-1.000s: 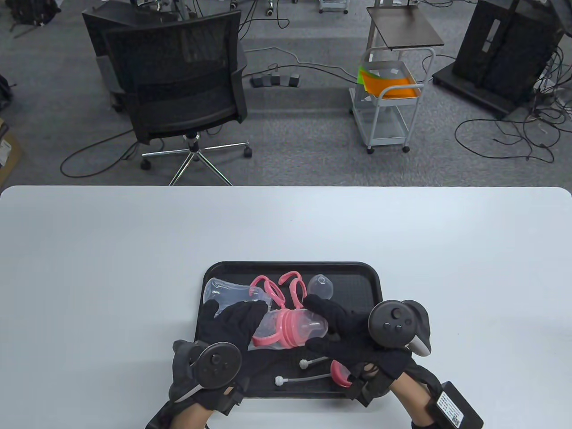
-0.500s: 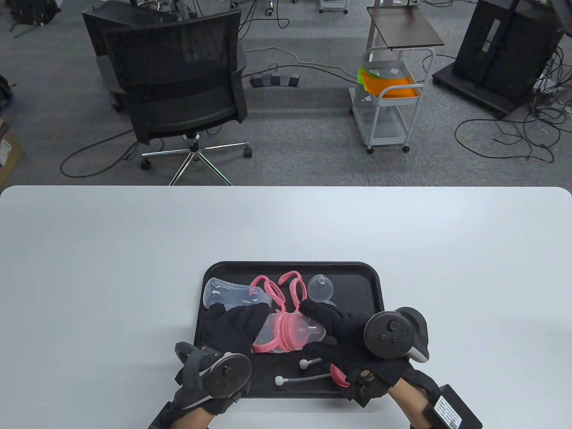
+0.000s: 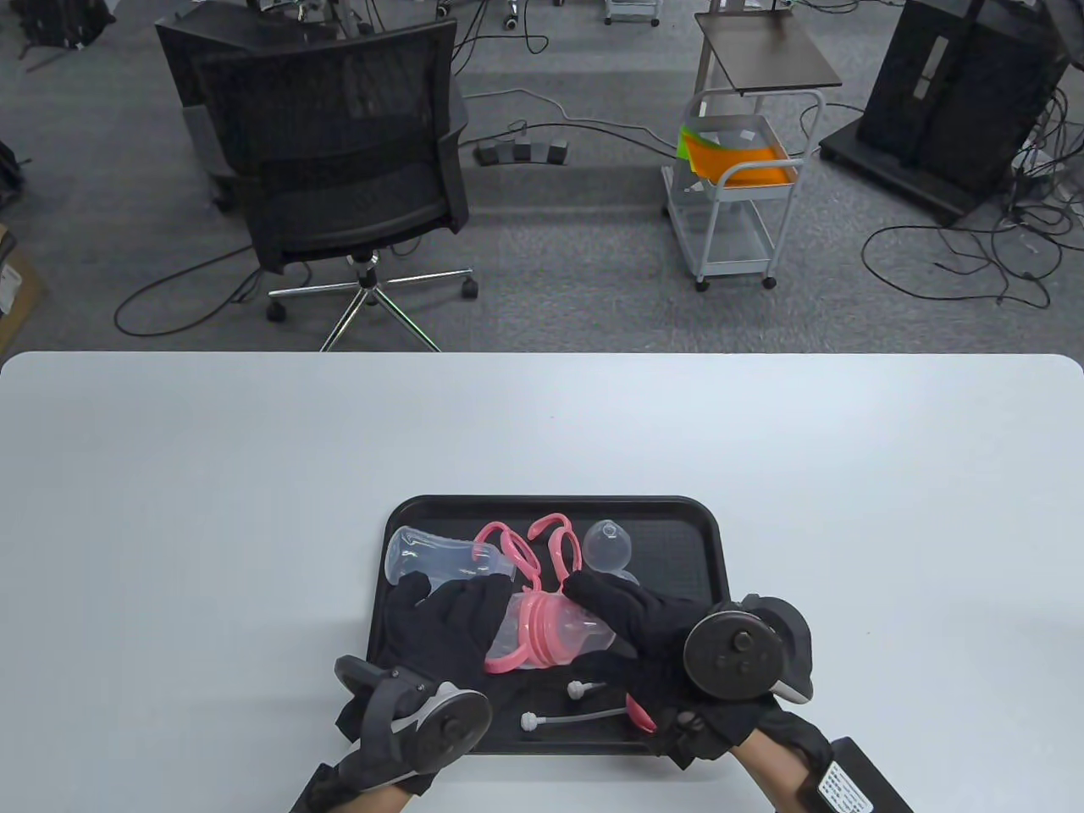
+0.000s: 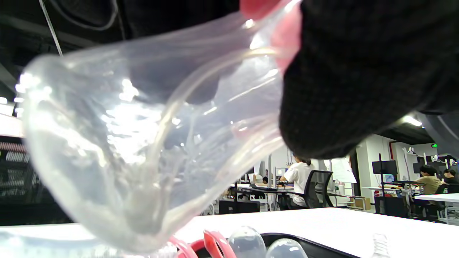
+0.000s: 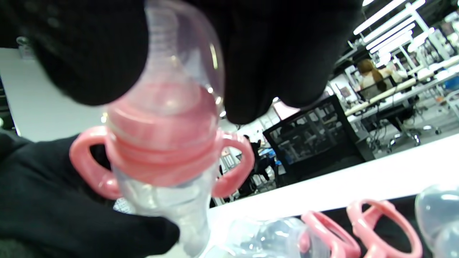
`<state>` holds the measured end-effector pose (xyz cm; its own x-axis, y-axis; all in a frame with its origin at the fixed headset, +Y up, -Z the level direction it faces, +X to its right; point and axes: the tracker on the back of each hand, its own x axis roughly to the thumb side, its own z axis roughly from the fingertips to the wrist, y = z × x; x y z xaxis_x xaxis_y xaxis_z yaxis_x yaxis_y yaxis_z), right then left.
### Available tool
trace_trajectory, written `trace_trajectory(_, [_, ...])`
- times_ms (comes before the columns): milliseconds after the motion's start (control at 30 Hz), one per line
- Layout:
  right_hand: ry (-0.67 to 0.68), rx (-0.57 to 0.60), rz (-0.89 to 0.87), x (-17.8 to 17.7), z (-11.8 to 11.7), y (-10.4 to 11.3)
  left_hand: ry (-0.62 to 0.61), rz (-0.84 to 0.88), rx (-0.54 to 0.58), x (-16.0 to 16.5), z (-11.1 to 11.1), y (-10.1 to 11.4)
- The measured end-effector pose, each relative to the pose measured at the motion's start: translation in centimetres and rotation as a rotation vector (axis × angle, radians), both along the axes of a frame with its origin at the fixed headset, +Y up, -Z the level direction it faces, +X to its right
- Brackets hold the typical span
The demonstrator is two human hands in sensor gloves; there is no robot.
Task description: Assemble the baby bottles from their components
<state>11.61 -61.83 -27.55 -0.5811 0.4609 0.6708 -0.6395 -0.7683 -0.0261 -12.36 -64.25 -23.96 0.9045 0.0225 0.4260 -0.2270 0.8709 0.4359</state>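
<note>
An assembled baby bottle (image 3: 546, 631) with a pink handled collar (image 5: 163, 161) and a clear cap lies sideways above the black tray (image 3: 677, 517). My left hand (image 3: 449, 618) grips its clear body (image 4: 143, 136). My right hand (image 3: 622, 614) holds the cap end (image 5: 183, 64), fingers curled round it. On the tray lie a second clear bottle body (image 3: 428, 555), loose pink handle rings (image 3: 529, 546), a clear dome cap (image 3: 608, 546), two straws with white tips (image 3: 563, 720) and a pink ring (image 3: 639, 711) partly under my right hand.
The tray sits near the front edge of a white table (image 3: 254, 474). An office chair (image 3: 339, 169) and a small wheeled cart (image 3: 737, 186) stand on the floor beyond the table's far edge.
Both hands have twisted on the bottle: the left tracker dropped toward the table's front edge, the right tracker shifted left and down. The bottle stayed over the tray's middle.
</note>
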Motion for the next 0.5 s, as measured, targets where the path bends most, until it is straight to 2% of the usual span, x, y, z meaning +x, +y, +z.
trace_trajectory(167, [-0.037,0.07,0.034,-0.9,0.9,0.0,0.0,-0.015,0.039,0.2,0.5,0.0])
trace_trajectory(333, [-0.029,0.057,-0.032,-0.9,0.7,-0.5,0.03,-0.008,0.046,0.0,0.4,-0.3])
trace_trajectory(367, [-0.024,0.08,-0.018,-1.1,0.7,-0.3,0.036,-0.003,0.073,0.1,0.1,-0.2])
trace_trajectory(400, [-0.035,0.087,-0.006,-1.2,0.9,-0.3,0.03,-0.04,-0.019,0.5,0.0,-0.2])
trace_trajectory(467, [-0.061,0.162,-0.007,-1.7,1.8,-0.1,0.072,-0.04,0.096,0.6,0.2,-0.2])
trace_trajectory(500, [-0.069,0.185,0.008,-1.9,2.0,0.1,0.07,-0.055,0.047,0.5,0.3,-0.1])
